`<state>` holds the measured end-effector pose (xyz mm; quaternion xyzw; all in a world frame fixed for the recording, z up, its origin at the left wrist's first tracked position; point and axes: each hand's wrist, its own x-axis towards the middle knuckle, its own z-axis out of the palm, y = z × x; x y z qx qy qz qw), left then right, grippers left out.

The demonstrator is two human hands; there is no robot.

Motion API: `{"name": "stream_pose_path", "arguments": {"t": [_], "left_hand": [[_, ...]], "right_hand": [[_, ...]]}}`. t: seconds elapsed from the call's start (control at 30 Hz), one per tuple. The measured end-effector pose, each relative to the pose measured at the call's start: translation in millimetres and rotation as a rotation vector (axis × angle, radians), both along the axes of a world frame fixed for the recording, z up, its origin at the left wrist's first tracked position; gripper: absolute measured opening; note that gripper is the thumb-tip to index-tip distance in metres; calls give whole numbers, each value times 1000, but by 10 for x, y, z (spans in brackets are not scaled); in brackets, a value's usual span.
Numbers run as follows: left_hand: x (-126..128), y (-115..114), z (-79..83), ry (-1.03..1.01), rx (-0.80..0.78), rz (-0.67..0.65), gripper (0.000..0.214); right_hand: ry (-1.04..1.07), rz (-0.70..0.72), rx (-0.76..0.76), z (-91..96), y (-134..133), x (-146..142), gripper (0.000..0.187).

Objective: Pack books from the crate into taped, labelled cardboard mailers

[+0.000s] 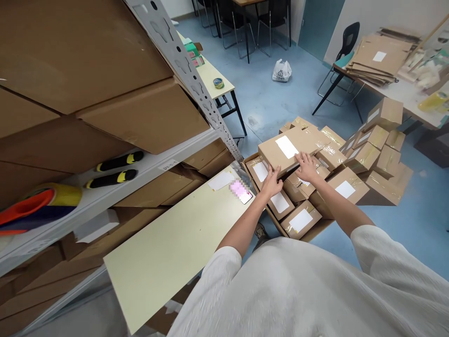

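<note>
**One box [291, 146], left hand [271, 183] and right hand [307, 167] on it**

Both hands touched the near edge of the box, fingers spread and open, neither closed around it. The box carried one white label and lay on top of a heap of smaller boxes [345, 189], taped and mostly labelled, partly inside one open carton [277, 226]. Roughly fifteen smaller boxes were counted; some overlapped, so the exact number could not be told.

To the left lay one pale green board [171, 248], with one blurred phone [241, 191] at its far end, just beside the left hand. One metal shelf [105, 199] held two black-and-yellow tool handles [115, 171] and cardboard cartons. Farther off were one tape roll [218, 83] on a table, one white plastic bag [281, 70] on the floor, and one stack of flattened cardboard [380, 58].
</note>
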<state>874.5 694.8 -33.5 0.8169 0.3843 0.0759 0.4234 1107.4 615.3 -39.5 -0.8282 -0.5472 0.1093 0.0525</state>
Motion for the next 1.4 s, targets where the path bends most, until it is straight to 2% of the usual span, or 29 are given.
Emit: {"name": "stream_pose_path", "arguments": {"t": [0.2, 0.4, 0.6, 0.73, 0.9, 1.07, 1.23, 1.4], "left_hand": [[87, -143, -56, 16, 6, -79, 85], [98, 13, -78, 29, -19, -85, 95], [-97, 113, -94, -36, -74, -127, 96], [-306, 122, -89, -125, -67, -130, 97], [-595, 120, -63, -145, -54, -166, 91], [-917, 5, -81, -160, -36, -181, 87], [-1389, -129, -130, -166, -8, -148, 82], [-1917, -327, -223, -162, 33, -41, 78]], "right_hand": [[-9, -12, -18, 52, -156, 133, 92], [-14, -22, -26, 40, -43, 107, 92], [2, -32, -46, 38, 3, -25, 92], [15, 7, 7, 63, -44, -296, 88], [33, 10, 51, 109, -184, -804, 78], [31, 24, 88, 126, -353, -1253, 71], [65, 84, 154, 88, -416, -1616, 62], [102, 205, 167, 38, -485, -1976, 57]]}}
